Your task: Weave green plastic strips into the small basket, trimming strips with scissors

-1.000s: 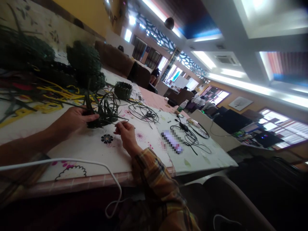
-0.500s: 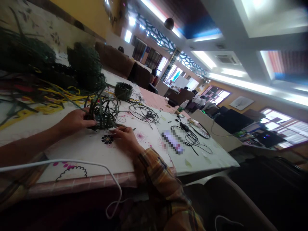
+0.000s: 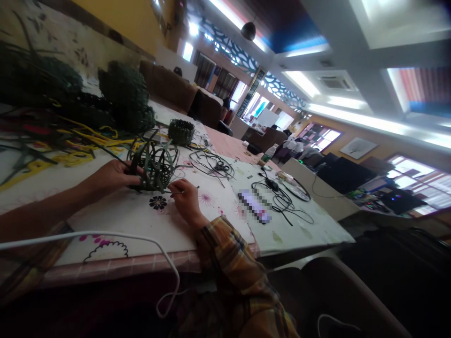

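A partly woven dark green basket (image 3: 155,166) with loose, looping strips sits on the patterned tablecloth (image 3: 141,225). My left hand (image 3: 118,176) grips its near left side, thumb outside and the other fingers partly hidden behind the strips. Just right of the basket, my right hand (image 3: 185,193) pinches the end of a thin dark strip between thumb and fingers. Behind the work stands a small finished-looking woven basket (image 3: 181,132). Scissors (image 3: 221,166) lie among coiled dark strips (image 3: 206,162) to the right.
Large dark green woven pieces (image 3: 123,96) and yellow strips (image 3: 79,157) crowd the left. A purple pixelated object (image 3: 254,206), more coiled cord (image 3: 282,197) and a plastic bottle (image 3: 269,154) are on the right. A white cable (image 3: 141,238) crosses in front of me.
My right hand has drawn slightly right, away from the basket, with its fingers more curled. The basket has turned or tilted a little in my left hand.
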